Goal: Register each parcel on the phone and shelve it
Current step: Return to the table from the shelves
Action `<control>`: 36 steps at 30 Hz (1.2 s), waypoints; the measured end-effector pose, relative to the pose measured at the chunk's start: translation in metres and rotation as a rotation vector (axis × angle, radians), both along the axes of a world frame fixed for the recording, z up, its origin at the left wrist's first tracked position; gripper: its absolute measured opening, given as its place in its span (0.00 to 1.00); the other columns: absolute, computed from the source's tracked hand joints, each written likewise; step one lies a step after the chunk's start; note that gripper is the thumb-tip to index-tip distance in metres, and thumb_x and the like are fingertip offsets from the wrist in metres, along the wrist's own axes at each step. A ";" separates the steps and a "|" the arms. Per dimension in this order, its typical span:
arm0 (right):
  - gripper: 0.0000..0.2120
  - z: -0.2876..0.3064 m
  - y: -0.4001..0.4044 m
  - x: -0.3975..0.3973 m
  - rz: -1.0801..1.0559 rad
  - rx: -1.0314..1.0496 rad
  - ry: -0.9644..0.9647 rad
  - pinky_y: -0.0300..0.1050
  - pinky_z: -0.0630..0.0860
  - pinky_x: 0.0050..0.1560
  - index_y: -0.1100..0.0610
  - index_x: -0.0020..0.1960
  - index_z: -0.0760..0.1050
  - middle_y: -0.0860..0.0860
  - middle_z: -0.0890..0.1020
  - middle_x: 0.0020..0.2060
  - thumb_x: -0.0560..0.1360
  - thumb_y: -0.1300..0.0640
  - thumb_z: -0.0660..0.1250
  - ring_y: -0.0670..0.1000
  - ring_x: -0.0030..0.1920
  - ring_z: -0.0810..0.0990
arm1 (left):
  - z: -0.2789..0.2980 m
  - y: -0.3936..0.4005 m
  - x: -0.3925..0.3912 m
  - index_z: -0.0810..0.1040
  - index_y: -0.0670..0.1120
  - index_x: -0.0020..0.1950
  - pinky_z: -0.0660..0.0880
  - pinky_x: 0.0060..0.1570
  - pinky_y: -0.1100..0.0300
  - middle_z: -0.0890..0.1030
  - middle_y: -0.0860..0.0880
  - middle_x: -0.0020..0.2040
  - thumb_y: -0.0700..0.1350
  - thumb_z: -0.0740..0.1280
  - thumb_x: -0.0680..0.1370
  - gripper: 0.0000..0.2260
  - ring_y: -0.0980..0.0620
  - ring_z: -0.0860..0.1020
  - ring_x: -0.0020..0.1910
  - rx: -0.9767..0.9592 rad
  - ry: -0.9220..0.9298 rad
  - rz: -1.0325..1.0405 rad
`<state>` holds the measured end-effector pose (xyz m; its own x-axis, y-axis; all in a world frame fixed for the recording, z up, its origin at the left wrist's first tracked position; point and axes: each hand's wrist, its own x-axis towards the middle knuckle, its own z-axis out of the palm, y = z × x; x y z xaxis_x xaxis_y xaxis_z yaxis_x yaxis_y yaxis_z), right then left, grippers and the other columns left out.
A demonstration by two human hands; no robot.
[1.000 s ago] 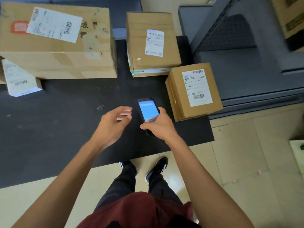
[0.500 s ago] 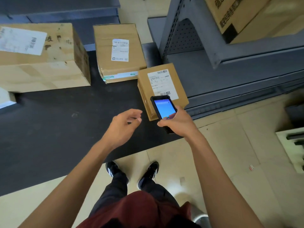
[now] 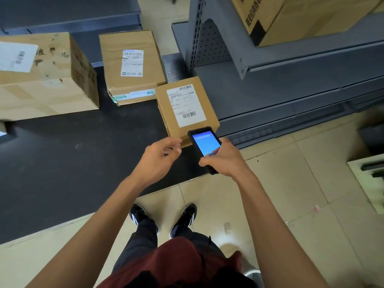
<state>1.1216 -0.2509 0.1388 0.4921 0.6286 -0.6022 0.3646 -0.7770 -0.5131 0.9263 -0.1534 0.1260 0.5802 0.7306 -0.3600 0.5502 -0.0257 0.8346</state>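
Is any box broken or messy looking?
Yes. The big box on the left has dark scuffs and stains on its top and side. The middle box looks creased, with its bottom edge bulging open. The small box by the phone looks neat.

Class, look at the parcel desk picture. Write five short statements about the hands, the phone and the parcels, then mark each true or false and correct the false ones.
1. The right hand holds the phone in its grip. True.
2. The phone screen is dark. False: it is lit blue.
3. The left hand grips the small parcel. False: it holds nothing, its fingers loosely curled near the parcel's front corner.
4. The small parcel has a white label with barcodes facing up. True.
5. The grey shelf unit holds no box. False: a cardboard box stands on an upper shelf.
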 end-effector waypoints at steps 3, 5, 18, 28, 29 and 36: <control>0.34 -0.002 -0.004 0.004 0.007 -0.003 0.006 0.40 0.75 0.38 0.51 0.63 0.65 0.51 0.74 0.53 0.64 0.50 0.80 0.50 0.50 0.79 | 0.000 -0.006 0.006 0.78 0.55 0.68 0.74 0.54 0.64 0.81 0.60 0.59 0.49 0.65 0.83 0.13 0.61 0.79 0.58 -0.008 0.001 -0.001; 0.33 -0.002 -0.007 0.006 0.006 -0.003 0.004 0.41 0.76 0.39 0.51 0.63 0.65 0.52 0.74 0.53 0.65 0.50 0.79 0.51 0.50 0.79 | 0.000 -0.007 0.006 0.78 0.55 0.68 0.74 0.53 0.65 0.81 0.60 0.59 0.49 0.65 0.83 0.13 0.61 0.79 0.58 -0.006 0.002 0.004; 0.33 0.001 -0.002 -0.005 0.004 0.001 -0.005 0.39 0.73 0.36 0.51 0.64 0.65 0.52 0.73 0.54 0.65 0.50 0.79 0.50 0.51 0.78 | 0.000 -0.003 -0.011 0.77 0.55 0.68 0.70 0.49 0.70 0.81 0.60 0.59 0.49 0.63 0.84 0.13 0.65 0.77 0.56 0.017 0.013 0.007; 0.30 0.028 -0.006 -0.012 0.074 -0.057 -0.184 0.41 0.70 0.34 0.51 0.59 0.66 0.51 0.74 0.51 0.64 0.49 0.78 0.48 0.47 0.75 | -0.004 0.006 -0.028 0.77 0.58 0.67 0.70 0.48 0.72 0.81 0.64 0.57 0.50 0.64 0.83 0.12 0.68 0.77 0.56 -0.031 -0.030 -0.015; 0.30 0.032 -0.006 -0.012 0.082 -0.056 -0.207 0.41 0.69 0.34 0.51 0.59 0.66 0.50 0.74 0.50 0.64 0.48 0.78 0.48 0.46 0.75 | -0.005 0.006 -0.030 0.77 0.58 0.67 0.69 0.48 0.72 0.81 0.63 0.57 0.51 0.64 0.83 0.13 0.67 0.77 0.56 -0.034 -0.034 -0.023; 0.29 0.047 -0.009 -0.022 0.104 -0.098 -0.286 0.43 0.71 0.35 0.51 0.57 0.66 0.50 0.76 0.48 0.62 0.47 0.77 0.50 0.46 0.77 | -0.009 0.014 -0.038 0.77 0.58 0.67 0.71 0.48 0.71 0.81 0.63 0.58 0.50 0.64 0.83 0.12 0.65 0.78 0.56 -0.064 -0.059 -0.045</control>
